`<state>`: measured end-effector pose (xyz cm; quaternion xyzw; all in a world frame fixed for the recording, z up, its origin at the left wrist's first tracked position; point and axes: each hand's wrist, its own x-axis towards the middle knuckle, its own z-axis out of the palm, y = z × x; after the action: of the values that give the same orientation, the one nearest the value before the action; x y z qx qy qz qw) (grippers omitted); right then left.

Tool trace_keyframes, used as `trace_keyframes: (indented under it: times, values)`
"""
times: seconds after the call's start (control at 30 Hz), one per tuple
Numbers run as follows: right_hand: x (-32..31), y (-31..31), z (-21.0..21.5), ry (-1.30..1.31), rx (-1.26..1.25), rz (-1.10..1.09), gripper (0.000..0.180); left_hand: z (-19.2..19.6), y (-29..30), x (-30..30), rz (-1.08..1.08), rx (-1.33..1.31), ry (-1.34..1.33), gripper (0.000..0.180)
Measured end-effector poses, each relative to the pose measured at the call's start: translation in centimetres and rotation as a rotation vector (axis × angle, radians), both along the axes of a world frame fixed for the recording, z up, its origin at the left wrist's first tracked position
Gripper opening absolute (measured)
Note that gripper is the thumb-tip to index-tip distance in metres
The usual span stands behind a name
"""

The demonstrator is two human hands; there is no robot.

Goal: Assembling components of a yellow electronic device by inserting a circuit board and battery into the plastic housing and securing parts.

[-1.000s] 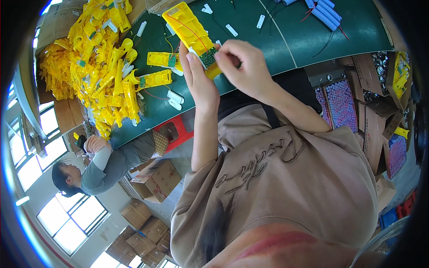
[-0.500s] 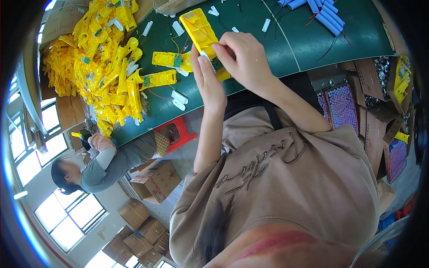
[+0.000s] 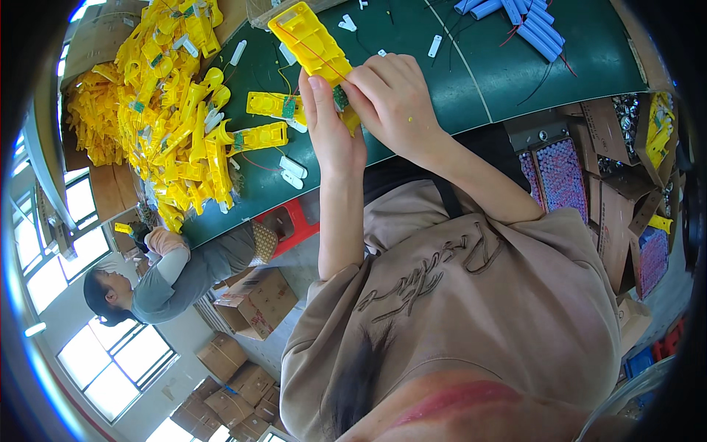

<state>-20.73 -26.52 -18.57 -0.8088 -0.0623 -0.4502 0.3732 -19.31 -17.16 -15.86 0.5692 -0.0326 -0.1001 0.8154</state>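
Note:
A long yellow plastic housing is tilted above the green table, with a thin red wire along its inside. My left hand is closed round its lower left side, thumb pointing up. My right hand is closed at the opposite side, its fingertips pressed near a small green circuit board in the housing. Fingers hide part of the board and of the housing's lower end. Just left of my hands lie two similar yellow housings with green boards, and white plastic pieces.
A large heap of yellow housings covers the table's left end. Blue cylindrical cells with wires lie at the far right. Open cartons of parts stand below the right edge. Another person works at the left, beside a red stool.
Both hands have shifted slightly left with the housing, which now sits a little higher. The white piece under my left thumb no longer shows.

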Motion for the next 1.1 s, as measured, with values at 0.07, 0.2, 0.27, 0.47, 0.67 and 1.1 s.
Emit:
trace_keyframes:
  times: [0.07,0.2,0.27,0.47,0.67,1.1]
  values:
    - [0.0,0.0,0.1,-0.027,-0.01,-0.025,0.015,-0.1,-0.1,0.0,0.016,0.006,-0.005,0.043]
    - [-0.2,-0.2,0.0,0.01,-0.06,-0.04,0.015,-0.3,-0.5,0.1,0.033,-0.01,-0.033,0.042]
    - [-0.2,-0.3,0.0,0.01,-0.06,0.015,0.014,-0.6,-0.5,0.4,0.048,0.027,-0.097,0.042]
    - [-0.3,-1.8,-0.6,0.048,-0.024,0.138,0.026,-0.6,-0.1,1.1,0.108,0.021,-0.081,0.041]
    - [-0.2,-15.1,-1.0,0.369,-0.535,-0.313,0.018,-0.7,0.4,0.5,0.051,0.09,-0.089,0.046]
    - [3.0,-18.1,2.9,0.354,-0.825,0.208,0.016,-1.7,2.2,0.7,0.011,0.122,-0.081,0.04]
